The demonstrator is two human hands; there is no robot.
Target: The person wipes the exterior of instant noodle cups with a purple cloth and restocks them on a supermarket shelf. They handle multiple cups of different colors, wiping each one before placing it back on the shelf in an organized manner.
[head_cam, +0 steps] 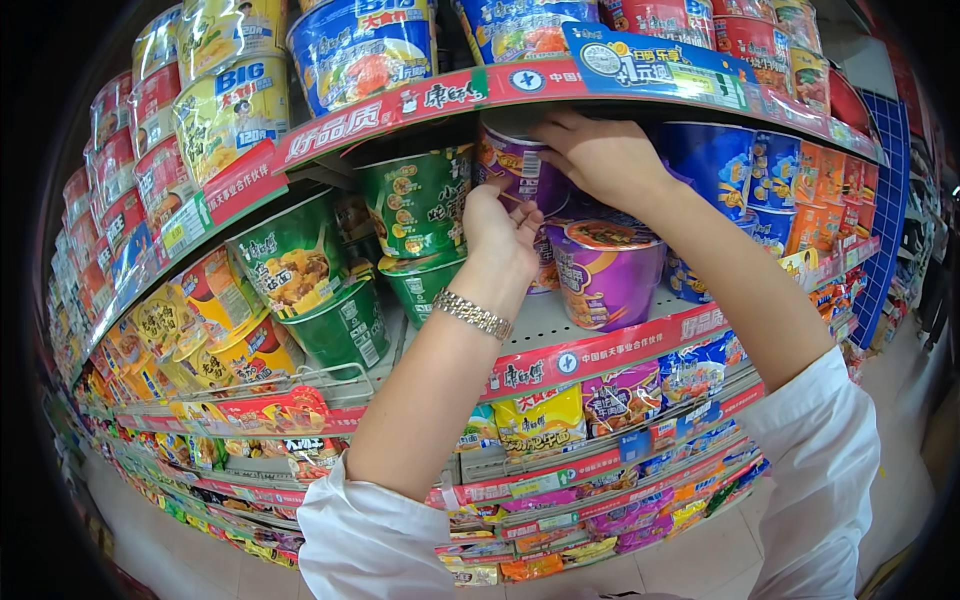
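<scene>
A purple instant-noodle tub [517, 165] stands or is held upright just under the edge of the upper shelf, its barcode side facing me. My right hand [604, 157] grips its upper right side near the rim, fingertips partly hidden behind it. At the lower left of the same tub, my left hand [502, 229] cups it with palm turned up and fingers curled; a metal watch band [472, 313] circles that wrist. Another purple noodle tub [606, 274] sits in front on the shelf. More purple tubs behind it are mostly covered by my hands and forearm.
Stacked green noodle tubs [420, 202] stand close on the left, blue tubs [709, 172] on the right. The upper shelf's red edge strip [450, 94] hangs low over my hands. A wire divider [330, 379] lies at left; bagged noodles [540, 424] fill lower shelves.
</scene>
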